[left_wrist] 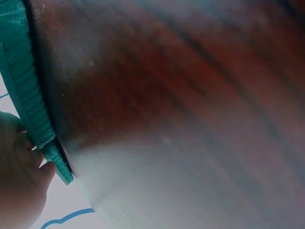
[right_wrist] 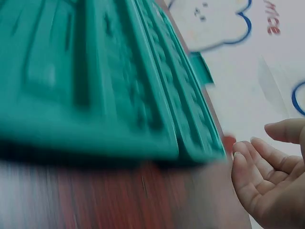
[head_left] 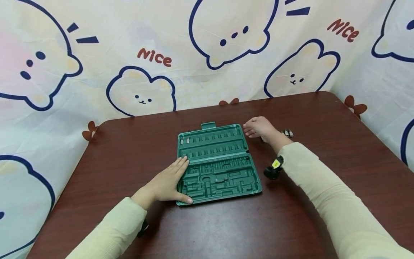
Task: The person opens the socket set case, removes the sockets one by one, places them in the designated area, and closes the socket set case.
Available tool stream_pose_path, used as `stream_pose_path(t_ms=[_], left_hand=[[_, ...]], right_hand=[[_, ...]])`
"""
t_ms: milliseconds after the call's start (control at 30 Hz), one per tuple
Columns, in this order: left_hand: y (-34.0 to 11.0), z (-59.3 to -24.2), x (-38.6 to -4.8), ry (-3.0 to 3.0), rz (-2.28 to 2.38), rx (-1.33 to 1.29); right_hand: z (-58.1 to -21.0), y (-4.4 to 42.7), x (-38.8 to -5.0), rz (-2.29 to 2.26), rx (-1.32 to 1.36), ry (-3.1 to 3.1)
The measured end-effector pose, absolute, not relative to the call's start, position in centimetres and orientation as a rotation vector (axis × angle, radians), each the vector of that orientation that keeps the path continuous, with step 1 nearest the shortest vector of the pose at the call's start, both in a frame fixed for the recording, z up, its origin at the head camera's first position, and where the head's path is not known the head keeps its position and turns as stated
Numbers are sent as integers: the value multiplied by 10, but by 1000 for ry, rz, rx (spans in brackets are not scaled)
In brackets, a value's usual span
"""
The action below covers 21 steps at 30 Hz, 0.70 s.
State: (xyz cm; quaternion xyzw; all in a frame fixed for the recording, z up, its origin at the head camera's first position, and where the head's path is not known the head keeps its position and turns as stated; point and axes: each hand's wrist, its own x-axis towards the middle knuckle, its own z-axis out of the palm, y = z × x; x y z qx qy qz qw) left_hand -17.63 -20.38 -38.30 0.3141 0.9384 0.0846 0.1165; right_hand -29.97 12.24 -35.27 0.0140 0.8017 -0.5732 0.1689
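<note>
A green tool case (head_left: 213, 155) lies unfolded on the table, its moulded slots facing up. Two small metal sockets (head_left: 188, 140) stand in the upper left slots of its far half. My left hand (head_left: 166, 182) rests on the case's left edge with fingers straight and thumb at the near corner. Beside the case's far right corner is my right hand (head_left: 260, 127), above the table. In the right wrist view, that hand (right_wrist: 271, 183) has loosely bent fingers, the thumb apart, and nothing held. Several metal sockets (head_left: 286, 133) sit behind the right wrist, partly hidden by it.
The dark brown wooden table (head_left: 213, 230) extends around the case. A latch tab (head_left: 208, 125) sticks out from the case's far edge. Behind the table hangs a pale cloth (head_left: 200, 86) with cartoon bears. A black wrist camera (head_left: 272, 172) hangs below the right sleeve.
</note>
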Motion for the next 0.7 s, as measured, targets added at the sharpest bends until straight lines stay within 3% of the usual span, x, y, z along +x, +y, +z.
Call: stream_pose_path(t_ms=[700], left_hand=[[-202,-382,-176,2740,264,889]], right_hand=[[-363,-5,-313,-1543,-160,2197]])
